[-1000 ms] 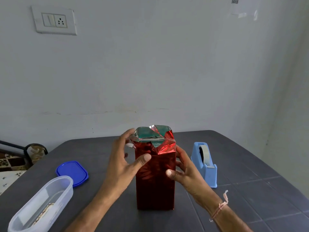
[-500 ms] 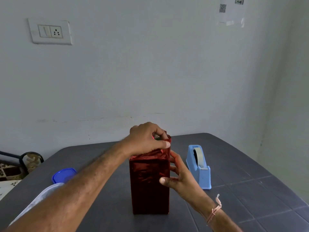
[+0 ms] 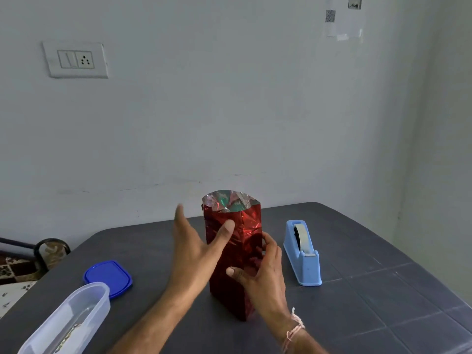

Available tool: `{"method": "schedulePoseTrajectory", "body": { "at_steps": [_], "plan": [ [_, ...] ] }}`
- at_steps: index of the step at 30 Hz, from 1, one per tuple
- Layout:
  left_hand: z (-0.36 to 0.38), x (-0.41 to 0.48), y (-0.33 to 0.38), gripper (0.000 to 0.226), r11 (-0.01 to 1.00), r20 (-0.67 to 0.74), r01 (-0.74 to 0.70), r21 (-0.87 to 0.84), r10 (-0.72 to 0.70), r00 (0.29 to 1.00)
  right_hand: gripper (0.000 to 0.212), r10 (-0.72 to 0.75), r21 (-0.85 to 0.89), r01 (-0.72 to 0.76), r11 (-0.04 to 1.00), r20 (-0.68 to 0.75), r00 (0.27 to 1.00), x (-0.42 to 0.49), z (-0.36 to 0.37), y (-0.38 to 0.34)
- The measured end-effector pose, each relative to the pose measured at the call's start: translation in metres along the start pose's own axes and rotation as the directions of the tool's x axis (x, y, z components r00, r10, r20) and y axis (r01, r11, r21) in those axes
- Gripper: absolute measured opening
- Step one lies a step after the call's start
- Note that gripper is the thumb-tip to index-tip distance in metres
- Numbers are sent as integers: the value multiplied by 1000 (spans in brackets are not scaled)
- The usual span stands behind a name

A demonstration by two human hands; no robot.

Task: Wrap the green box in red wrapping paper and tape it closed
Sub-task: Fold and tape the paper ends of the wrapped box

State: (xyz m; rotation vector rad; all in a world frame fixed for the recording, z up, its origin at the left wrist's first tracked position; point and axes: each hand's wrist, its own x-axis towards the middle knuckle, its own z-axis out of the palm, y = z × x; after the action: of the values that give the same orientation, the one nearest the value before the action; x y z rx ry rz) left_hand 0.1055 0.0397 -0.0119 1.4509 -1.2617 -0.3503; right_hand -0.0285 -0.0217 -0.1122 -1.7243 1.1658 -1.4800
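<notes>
The box stands upright on the dark table, covered in shiny red wrapping paper. The paper's top end stands open as a tube, showing its silver inside and a bit of green. My left hand is at the box's left side with straight fingers, its thumb pressing the front face near the top. My right hand holds the box lower on the right side, thumb on the front and fingers curled round the right edge. A light blue tape dispenser with a roll of tape stands just right of the box.
A blue lid lies on the table to the left. A clear oblong plastic container sits at the near left edge. The wall runs close behind the table. A chair back shows at far left.
My left hand came off the top of the box, where it pressed the paper down, and moved to the left side. The paper's top sprang open again. My right hand stayed on the box.
</notes>
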Motion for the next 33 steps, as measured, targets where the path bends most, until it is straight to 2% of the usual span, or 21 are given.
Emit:
{"method": "schedulePoseTrajectory", "body": {
  "at_steps": [1,2,4,5,9,12,14,16,18,20,22,24,26,30,32,33],
  "plan": [
    [3,-6,-7,137,983,117,144,-113,-131,984,107,-13,-41,13,999,-7,1000,-3,3,-2],
    [5,-9,-14,145,948,225,249,-196,-204,953,106,-26,-70,26,997,-1,1000,-5,4,-4],
    [6,-6,-28,153,910,342,325,-256,-230,911,103,-66,-71,70,995,50,997,-11,4,-5],
    [5,-3,-33,148,918,363,317,-236,-220,906,101,-98,-55,104,993,98,990,-14,5,-6],
    [5,9,-44,102,970,312,201,-141,-149,938,98,-191,-4,201,980,293,937,-22,8,1],
    [0,15,-53,72,972,175,158,-174,-127,976,83,-250,-6,272,962,377,892,-21,4,8],
    [-8,22,-61,58,964,156,175,-202,-145,977,71,-250,55,250,967,407,879,-14,-2,12],
    [-18,29,-71,67,955,196,217,-202,-177,964,64,-222,133,185,974,371,902,-2,-9,11],
    [-25,34,-77,77,931,266,265,-250,-198,944,59,-226,177,182,967,270,936,16,-16,5],
    [-29,37,-79,76,933,344,262,-248,-168,924,56,-273,131,253,958,162,948,36,-26,-9],
    [-28,38,-78,76,937,405,249,-247,-133,905,55,-328,23,328,945,112,938,59,-39,-34],
    [-27,39,-77,78,941,449,232,-245,-102,887,53,-398,-86,421,903,199,895,80,-50,-62],
    [-26,38,-76,78,946,477,223,-238,-86,875,49,-417,-152,496,855,368,831,95,-57,-89],
    [-25,36,-76,71,958,480,193,-214,-69,875,58,-307,-297,545,785,578,756,106,-53,-129],
    [-26,34,-76,71,963,479,179,-203,-62,875,51,-258,-385,611,692,658,708,104,-41,-138],
    [-26,33,-76,71,964,480,180,-198,-65,875,44,-258,-374,639,672,691,675,102,-35,-141]
  ]
}}
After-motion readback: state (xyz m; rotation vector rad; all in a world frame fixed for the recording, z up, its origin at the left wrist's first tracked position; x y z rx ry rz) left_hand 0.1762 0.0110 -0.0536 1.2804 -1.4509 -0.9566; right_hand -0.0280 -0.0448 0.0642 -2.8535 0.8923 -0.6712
